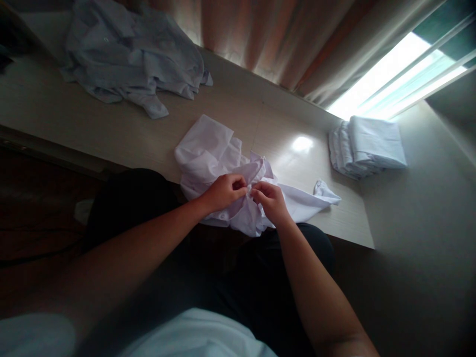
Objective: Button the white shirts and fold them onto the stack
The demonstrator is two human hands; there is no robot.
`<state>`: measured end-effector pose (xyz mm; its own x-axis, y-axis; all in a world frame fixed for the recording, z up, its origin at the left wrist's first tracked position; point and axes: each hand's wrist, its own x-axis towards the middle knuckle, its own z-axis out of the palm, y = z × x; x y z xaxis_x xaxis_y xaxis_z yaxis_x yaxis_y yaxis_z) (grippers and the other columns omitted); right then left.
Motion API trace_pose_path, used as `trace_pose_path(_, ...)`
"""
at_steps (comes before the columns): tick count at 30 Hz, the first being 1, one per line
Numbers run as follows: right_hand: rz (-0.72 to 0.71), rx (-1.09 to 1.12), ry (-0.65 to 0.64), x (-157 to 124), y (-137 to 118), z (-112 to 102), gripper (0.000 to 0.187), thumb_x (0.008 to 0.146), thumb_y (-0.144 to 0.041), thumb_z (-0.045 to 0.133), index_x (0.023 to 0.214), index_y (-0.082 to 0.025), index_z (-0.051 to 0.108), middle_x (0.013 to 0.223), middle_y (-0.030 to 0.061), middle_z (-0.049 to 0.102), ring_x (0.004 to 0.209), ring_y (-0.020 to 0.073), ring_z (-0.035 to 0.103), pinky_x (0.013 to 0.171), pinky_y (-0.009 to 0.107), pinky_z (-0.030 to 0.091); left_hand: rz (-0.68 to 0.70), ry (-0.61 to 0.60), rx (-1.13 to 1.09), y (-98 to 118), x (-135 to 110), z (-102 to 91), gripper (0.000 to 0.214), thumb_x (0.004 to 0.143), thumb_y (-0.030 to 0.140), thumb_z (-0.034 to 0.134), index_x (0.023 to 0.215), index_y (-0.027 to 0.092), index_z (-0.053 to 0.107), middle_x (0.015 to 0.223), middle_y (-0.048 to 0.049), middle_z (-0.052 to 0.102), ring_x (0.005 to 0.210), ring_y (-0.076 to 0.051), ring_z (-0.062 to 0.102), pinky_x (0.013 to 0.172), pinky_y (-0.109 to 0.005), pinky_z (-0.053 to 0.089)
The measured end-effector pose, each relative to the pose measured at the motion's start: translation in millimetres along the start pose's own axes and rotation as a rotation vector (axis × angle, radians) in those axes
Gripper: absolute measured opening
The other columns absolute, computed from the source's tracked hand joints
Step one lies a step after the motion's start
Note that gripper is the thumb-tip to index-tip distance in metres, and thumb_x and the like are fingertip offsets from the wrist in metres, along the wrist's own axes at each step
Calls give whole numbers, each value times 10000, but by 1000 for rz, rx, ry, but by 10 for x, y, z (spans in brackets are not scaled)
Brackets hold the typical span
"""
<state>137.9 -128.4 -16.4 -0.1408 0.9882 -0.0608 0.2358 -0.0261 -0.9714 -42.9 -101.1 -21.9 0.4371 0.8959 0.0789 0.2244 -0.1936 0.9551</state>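
Observation:
A crumpled white shirt (208, 153) lies at the front edge of the pale bench, one sleeve stretched out to the right. My left hand (227, 192) pinches its fabric near the middle, thumb and forefinger together. Close beside it, almost touching, my right hand (269, 199) pinches the same shirt from the other side. A small button shows on the cloth below my left hand. Whatever tiny part lies between the fingertips is too small to make out.
A pale wooden bench (148, 144) runs under a window with a beige curtain (238, 34). Loose white shirts (126, 54) are heaped at the far left. A stack of folded white shirts (377, 141) stands at the right, against the wall (420, 198).

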Motion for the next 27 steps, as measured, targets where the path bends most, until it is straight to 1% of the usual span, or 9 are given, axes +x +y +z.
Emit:
trace_pose_path(5,21,42,-21,2,-41,-14,221,762,-385,660,659,-201,594,539,-29,543,518,115,455,522,257,357,13,-8,-25,15,1,-9,114,794,241,603,716,162,579,660,28,535,638,-116,479,600,-250,356)
trace_pose_path(10,29,82,-45,0,-41,-8,249,779,-405,667,659,-205,582,539,-31,533,520,114,443,523,259,352,8,-26,-35,22,1,-32,138,787,272,627,725,163,571,660,29,527,637,-118,480,603,-252,363)
trace_pose_path(15,55,71,-77,-5,-50,-12,296,799,-472,674,696,-212,577,560,-30,531,530,117,443,521,259,347,-16,-42,-43,0,9,-47,165,792,305,636,731,165,576,667,26,531,641,-119,483,607,-251,374)
trace_pose_path(18,55,89,-92,-7,-40,-21,327,811,-510,671,729,-214,558,600,-30,533,555,118,454,547,261,369,-47,-71,-70,-33,22,-47,193,827,330,606,729,166,574,656,24,538,617,-116,494,589,-248,377)
trace_pose_path(22,56,199,-111,-13,-4,-40,329,792,-501,717,830,-222,547,686,-44,496,584,103,421,555,243,349,-99,-174,-211,-60,37,-53,241,864,357,572,714,169,551,605,30,519,548,-103,488,539,-237,378)
trace_pose_path(25,96,245,-180,-22,17,-70,338,797,-503,717,909,-227,557,723,-45,483,594,99,405,553,236,326,-158,-192,-353,-33,32,-65,217,840,364,613,766,163,572,633,27,527,560,-100,505,524,-222,400)
trace_pose_path(27,122,199,-238,-28,21,-93,344,812,-525,692,916,-217,577,721,-41,482,606,103,405,562,238,326,-204,-190,-424,2,23,-71,223,828,374,638,805,159,587,661,23,535,571,-93,510,523,-212,409)
